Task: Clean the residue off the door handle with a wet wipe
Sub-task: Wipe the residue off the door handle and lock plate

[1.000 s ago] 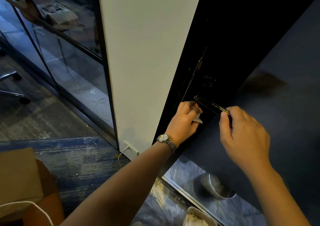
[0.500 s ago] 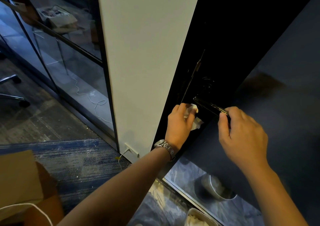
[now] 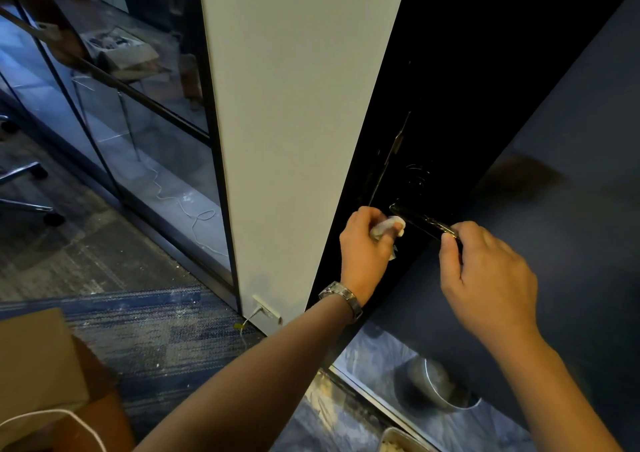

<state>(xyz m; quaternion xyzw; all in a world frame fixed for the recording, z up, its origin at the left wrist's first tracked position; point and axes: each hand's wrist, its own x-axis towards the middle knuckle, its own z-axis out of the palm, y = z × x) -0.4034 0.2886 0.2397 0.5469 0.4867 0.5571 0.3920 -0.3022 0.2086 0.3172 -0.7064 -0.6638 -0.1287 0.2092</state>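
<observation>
A black lever door handle (image 3: 420,222) sticks out from the dark door (image 3: 450,105), level and pointing right. My left hand (image 3: 365,247), with a metal watch on the wrist, grips a crumpled white wet wipe (image 3: 388,228) and holds it against the handle's left end, near the door's edge. My right hand (image 3: 485,278) pinches the handle's right tip between thumb and fingers. Part of the wipe hangs below my left fingers. Any residue on the handle is too dark to make out.
A white wall column (image 3: 298,122) stands left of the door, with a socket (image 3: 266,310) at its foot. A glass partition (image 3: 114,112) runs off to the left. A cardboard box (image 3: 38,358) sits at lower left. A metal bowl (image 3: 436,382) and a tray (image 3: 401,441) lie below.
My left hand has shifted the wipe slightly up and right onto the handle's left end. My right hand keeps its pinch on the handle's tip.
</observation>
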